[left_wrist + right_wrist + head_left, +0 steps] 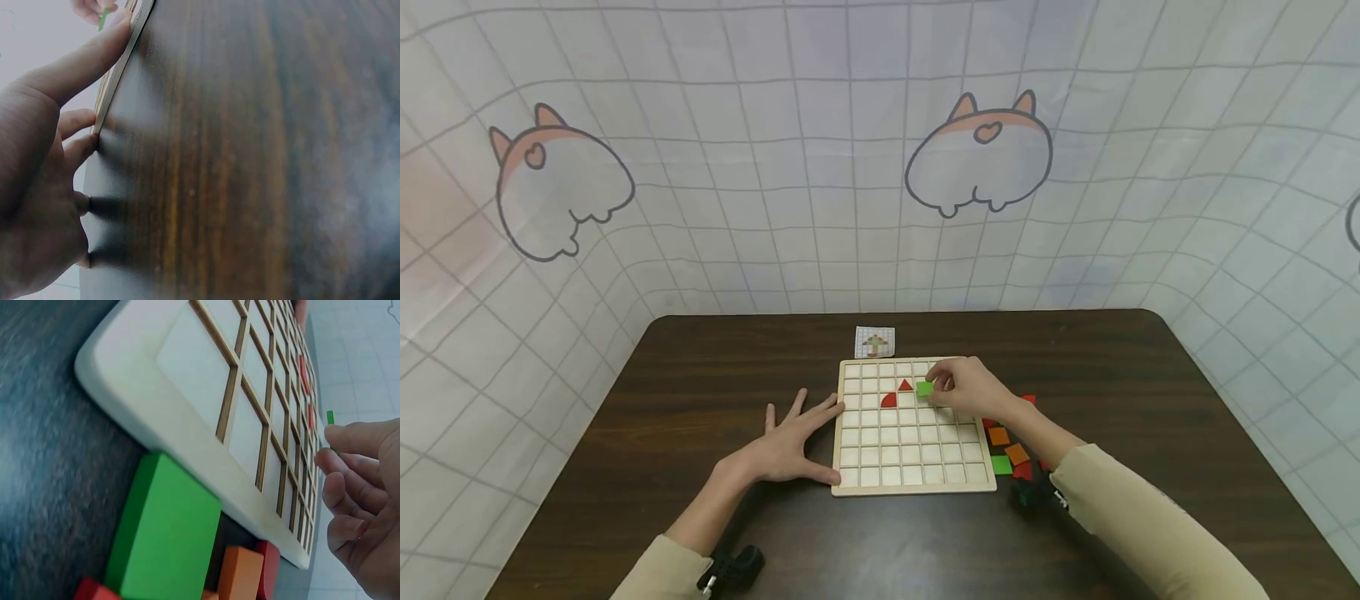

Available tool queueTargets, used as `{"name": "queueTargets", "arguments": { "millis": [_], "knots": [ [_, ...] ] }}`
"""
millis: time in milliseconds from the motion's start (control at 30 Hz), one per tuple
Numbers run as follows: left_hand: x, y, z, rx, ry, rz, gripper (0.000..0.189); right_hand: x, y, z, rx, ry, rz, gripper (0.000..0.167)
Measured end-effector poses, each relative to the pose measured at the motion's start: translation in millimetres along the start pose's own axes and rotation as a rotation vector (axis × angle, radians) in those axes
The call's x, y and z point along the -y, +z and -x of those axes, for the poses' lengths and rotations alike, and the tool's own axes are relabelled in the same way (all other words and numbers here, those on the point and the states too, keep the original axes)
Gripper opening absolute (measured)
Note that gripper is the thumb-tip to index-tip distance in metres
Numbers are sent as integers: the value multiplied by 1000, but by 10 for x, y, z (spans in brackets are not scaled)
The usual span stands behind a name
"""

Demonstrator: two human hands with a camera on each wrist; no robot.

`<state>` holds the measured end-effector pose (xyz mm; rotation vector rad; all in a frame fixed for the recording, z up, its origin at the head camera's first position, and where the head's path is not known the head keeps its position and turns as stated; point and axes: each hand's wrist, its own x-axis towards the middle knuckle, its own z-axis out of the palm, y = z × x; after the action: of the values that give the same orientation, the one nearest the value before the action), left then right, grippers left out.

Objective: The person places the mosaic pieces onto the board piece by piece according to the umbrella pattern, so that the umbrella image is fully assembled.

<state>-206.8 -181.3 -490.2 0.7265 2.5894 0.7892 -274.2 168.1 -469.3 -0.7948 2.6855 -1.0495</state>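
A wooden grid board (880, 457) lies on the dark table, its cells framed by thin raised strips. Two red pieces sit in its cells: a triangle (905, 385) and a quarter-circle piece (889, 400). Just right of the triangle, my right hand (967, 387) pinches a green square tile (924, 388) between thumb and fingers, over the board; the right wrist view shows the tile's edge (330, 417) past the fingertips. My left hand (786, 446) is spread at the board's left side, thumb and a fingertip touching its edge, also seen in the left wrist view.
Right of the board lie loose pieces, including a green block (169, 531), an orange square (998, 436) and several red ones, partly hidden under my right forearm. A small pattern card (875, 342) lies beyond the board's far edge. A patterned curtain (760, 167) surrounds the table.
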Motion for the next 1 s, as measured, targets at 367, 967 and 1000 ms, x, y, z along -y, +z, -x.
{"name": "queueTargets", "arguments": {
  "millis": [367, 967, 1000],
  "knots": [
    [-1, -10, -1, 0, 1, -1, 106, 74, 113, -69, 7, -23, 43, 24],
    [-28, -3, -2, 0, -4, 16, 105, 120, 199, -111, 4, -39, 81, 26],
    [-31, -3, -1, 3, -6, 16, 105, 122, 202, -110, 6, -41, 80, 25]
  ]
}}
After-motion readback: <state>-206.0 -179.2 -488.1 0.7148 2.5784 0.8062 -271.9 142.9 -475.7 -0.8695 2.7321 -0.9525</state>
